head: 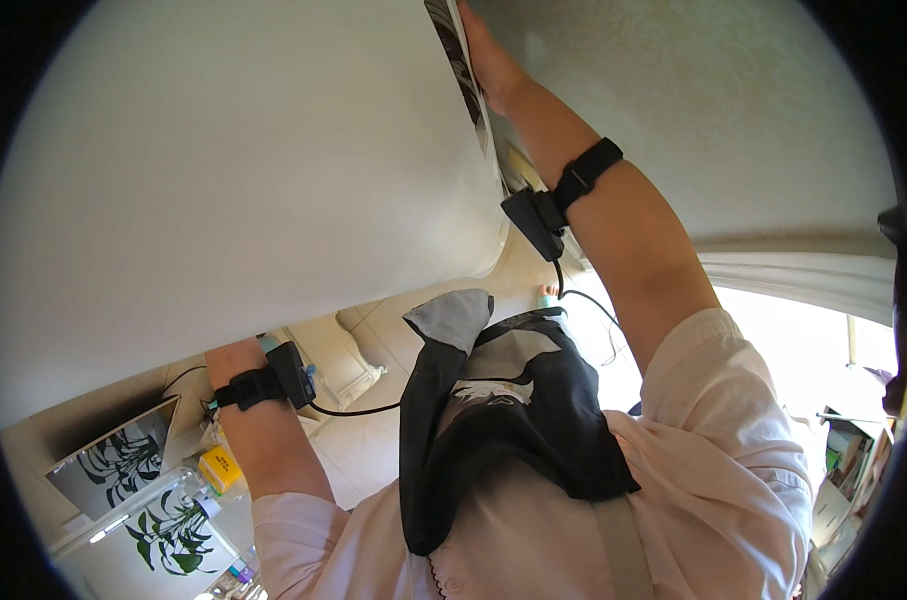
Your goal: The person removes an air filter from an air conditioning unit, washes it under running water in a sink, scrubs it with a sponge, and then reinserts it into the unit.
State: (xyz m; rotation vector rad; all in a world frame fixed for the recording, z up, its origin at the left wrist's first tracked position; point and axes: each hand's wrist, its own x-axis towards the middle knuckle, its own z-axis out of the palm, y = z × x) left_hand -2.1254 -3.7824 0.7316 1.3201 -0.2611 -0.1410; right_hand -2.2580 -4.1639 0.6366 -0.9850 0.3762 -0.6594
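A large, smooth off-white panel (258, 165) with a rounded lower corner fills the upper left of the view. My right hand (489, 64) lies along its right side, by a strip with a dark pattern (453, 56); the fingertips are cut off by the top of the picture. My left forearm (262, 442) reaches up behind the panel's lower edge, which hides the hand. Black straps hold a small black device on each arm, the left one (290, 375) and the right one (534, 221), both with cables. A black and grey cloth (498, 405) hangs at my chest.
A pale wall (686, 112) stands close on the right. Below lie floor tiles (378, 330) and a cream piece of furniture (333, 360) with a curved foot. At lower left are a leafy plant (172, 529), a dark screen (120, 454) and a yellow package (219, 470). Shelves (851, 457) stand at lower right.
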